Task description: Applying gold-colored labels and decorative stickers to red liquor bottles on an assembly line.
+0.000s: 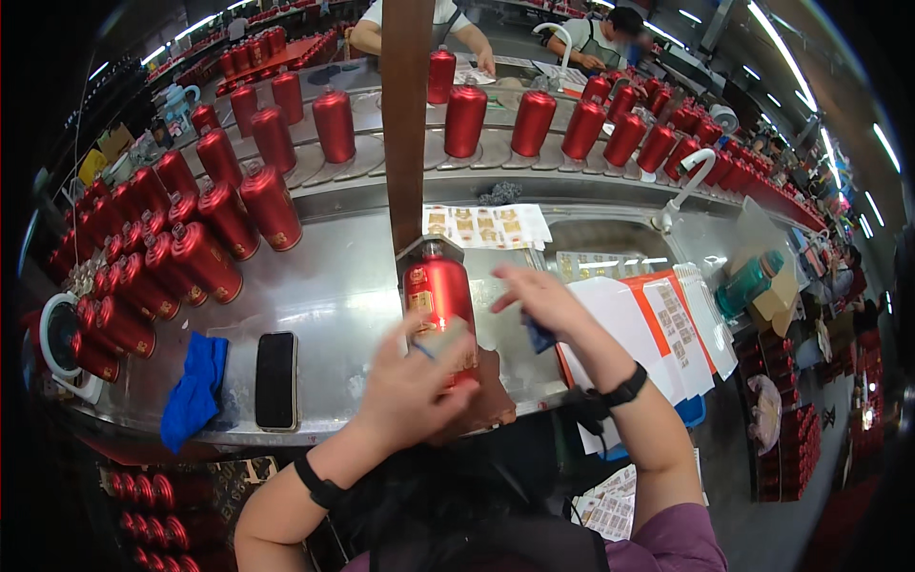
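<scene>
A red bottle (440, 286) with gold markings lies in front of me, its neck against a dark holder at the foot of a brown post. My left hand (405, 381) is over the bottle's lower part, fingers apart and blurred by motion. A pale greenish patch (442, 341) shows at its fingers; I cannot tell what it is. To the right of the bottle, my right hand (545, 303) is raised with its index finger stretched out. Its other fingers are closed on a small dark blue cloth (538, 334). A brown pad (491, 391) sits under the bottle's near end.
Sheets of gold labels (486, 226) lie behind the bottle, with papers (620, 329) at right. A phone (276, 381) and blue cloth (194, 391) rest at left. Red bottles (272, 205) crowd the left; others stand on the conveyor (367, 157). A green flask (750, 283) stands far right.
</scene>
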Available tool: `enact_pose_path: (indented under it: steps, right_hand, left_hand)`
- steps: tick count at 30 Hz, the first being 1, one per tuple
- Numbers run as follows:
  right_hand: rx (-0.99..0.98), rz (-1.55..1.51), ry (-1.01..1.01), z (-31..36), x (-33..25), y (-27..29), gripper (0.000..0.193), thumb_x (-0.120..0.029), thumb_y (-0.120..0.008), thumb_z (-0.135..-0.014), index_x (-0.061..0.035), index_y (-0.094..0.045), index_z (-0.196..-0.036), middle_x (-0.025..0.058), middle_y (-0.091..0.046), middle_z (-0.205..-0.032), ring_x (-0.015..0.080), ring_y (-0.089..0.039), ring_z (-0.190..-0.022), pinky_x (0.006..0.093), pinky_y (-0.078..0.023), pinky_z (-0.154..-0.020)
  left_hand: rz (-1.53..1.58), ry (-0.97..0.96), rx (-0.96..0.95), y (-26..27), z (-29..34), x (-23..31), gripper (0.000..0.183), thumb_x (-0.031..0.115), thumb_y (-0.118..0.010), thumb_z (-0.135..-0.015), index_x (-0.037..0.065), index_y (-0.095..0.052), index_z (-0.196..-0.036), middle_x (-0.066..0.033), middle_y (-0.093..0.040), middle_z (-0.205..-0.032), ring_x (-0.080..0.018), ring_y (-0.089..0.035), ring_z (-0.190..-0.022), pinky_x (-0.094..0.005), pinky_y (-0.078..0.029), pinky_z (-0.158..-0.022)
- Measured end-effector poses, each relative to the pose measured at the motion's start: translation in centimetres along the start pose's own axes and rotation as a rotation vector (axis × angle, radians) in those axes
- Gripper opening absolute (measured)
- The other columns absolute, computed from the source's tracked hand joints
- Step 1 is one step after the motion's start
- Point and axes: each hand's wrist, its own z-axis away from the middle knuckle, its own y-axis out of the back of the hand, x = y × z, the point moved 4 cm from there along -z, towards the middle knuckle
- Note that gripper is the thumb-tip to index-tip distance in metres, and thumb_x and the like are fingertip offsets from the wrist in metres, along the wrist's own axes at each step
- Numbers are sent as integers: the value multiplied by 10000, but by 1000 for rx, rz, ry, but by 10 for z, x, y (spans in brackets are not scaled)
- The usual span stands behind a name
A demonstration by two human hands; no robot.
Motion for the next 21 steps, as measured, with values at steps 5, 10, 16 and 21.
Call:
enact_pose_path:
  steps: [5,10,16,21]
  right_hand:
    - [47,-320,-147,18,35,45,641,-566,-405,-1097,-16,-714,-1211,25,-732,-802,66,-523,-599,220,-428,-566]
    - [-40,-428,-190,50,59,31,539,-440,-403,-1128,-9,-726,-1146,9,-655,-746,90,-534,-602,242,-411,-544]
    - [-4,-330,-28,83,48,63,600,-566,-433,-1083,-18,-675,-1053,18,-532,-598,108,-443,-447,262,-356,-415]
    - [-132,-259,-17,89,16,92,614,-599,-453,-1066,-37,-687,-1149,16,-558,-692,109,-460,-551,244,-331,-478]
  left_hand:
    - [644,816,10,-33,7,-59,793,392,-771,-922,-65,-404,-1457,-292,-553,-1370,-360,-597,-1255,-438,-525,-1017]
    - [1323,984,-128,-84,-19,-78,487,306,-733,-978,20,-546,-1325,-95,-718,-1072,-181,-730,-891,-343,-621,-764]
    - [1682,1164,-19,-45,-3,-53,520,392,-812,-906,56,-623,-1255,-77,-736,-1082,-150,-712,-910,-333,-589,-825]
    - [1112,813,426,97,104,-29,802,319,-919,-774,13,-511,-1393,-115,-668,-1244,-204,-651,-1135,-374,-524,-1010]
